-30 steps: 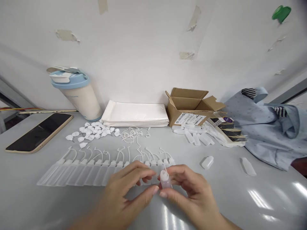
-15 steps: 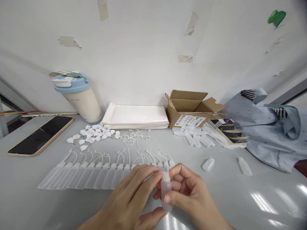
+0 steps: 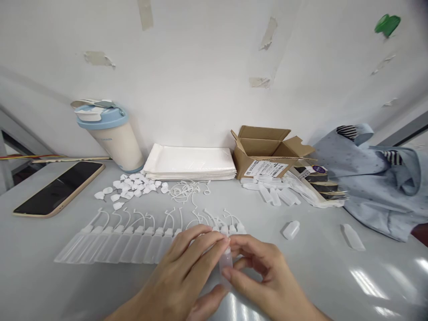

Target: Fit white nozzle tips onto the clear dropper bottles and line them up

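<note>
A small bottle [image 3: 226, 264] is pinched between thumb and fingers of the right grip [image 3: 272, 272]; its top is touched by the left grip [image 3: 180, 273], whose hold cannot be told.

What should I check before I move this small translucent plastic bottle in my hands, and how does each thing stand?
1. Small translucent plastic bottle steadied by the right hand: ok, thumb and fingers on it.
2. Left hand in place: ok, fingertips at the bottle's top.
3. Bottle sealed: cannot tell, fingers cover its top.
4. Row of translucent plastic bottles with thin white straps orderly: ok where visible; the left hand hides part.
5. Small white plastic caps gathered: ok, loosely heaped.
6. Black-screened phone away from both hands: ok.
</note>
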`<act>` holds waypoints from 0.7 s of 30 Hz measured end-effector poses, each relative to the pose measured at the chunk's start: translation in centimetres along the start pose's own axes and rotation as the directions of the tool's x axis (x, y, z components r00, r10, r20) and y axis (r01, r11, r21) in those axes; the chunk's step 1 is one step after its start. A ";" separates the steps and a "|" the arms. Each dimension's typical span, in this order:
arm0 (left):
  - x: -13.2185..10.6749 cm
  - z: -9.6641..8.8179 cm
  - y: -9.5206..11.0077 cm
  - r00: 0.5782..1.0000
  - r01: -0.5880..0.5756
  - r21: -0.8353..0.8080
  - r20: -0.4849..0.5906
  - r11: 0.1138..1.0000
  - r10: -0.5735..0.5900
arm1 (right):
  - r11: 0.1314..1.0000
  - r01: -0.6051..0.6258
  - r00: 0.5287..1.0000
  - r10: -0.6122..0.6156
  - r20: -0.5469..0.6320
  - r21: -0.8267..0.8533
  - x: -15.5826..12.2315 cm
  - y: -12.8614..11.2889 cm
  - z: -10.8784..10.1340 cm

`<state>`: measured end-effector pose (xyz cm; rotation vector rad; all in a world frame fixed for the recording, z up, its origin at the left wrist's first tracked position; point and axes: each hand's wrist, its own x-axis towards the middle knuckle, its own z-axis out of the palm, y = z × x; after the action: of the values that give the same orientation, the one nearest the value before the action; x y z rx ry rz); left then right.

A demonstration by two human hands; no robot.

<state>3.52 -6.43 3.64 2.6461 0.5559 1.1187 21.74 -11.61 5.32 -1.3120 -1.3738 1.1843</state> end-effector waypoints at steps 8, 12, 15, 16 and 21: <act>-0.2 -0.6 -0.2 0.985 0.170 0.023 -0.014 0.985 -0.170 | 0.908 -0.159 0.982 0.105 -0.156 -0.388 1.6 -1.0 -5.8; -0.2 -0.8 -0.2 0.989 0.149 -0.005 0.013 0.989 -0.149 | 0.810 -0.258 0.966 0.204 -0.159 -0.527 2.2 -0.6 -7.2; -0.3 -1.0 -0.2 0.988 0.148 -0.014 0.034 0.989 -0.148 | 0.774 -0.296 0.954 0.264 -0.140 -0.559 2.4 0.1 -7.1; -0.3 -1.1 -0.2 0.988 0.148 -0.015 0.039 0.989 -0.148 | 0.772 -0.304 0.951 0.276 -0.137 -0.558 2.4 0.3 -6.9; -0.6 -1.2 -0.4 0.987 0.151 -0.040 0.056 0.988 -0.148 | 0.783 -0.317 0.946 0.303 -0.118 -0.536 2.5 0.8 -6.5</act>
<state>2.12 -6.22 3.96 2.5405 0.6984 1.0035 28.08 -8.74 5.57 -2.0214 -1.5885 1.0017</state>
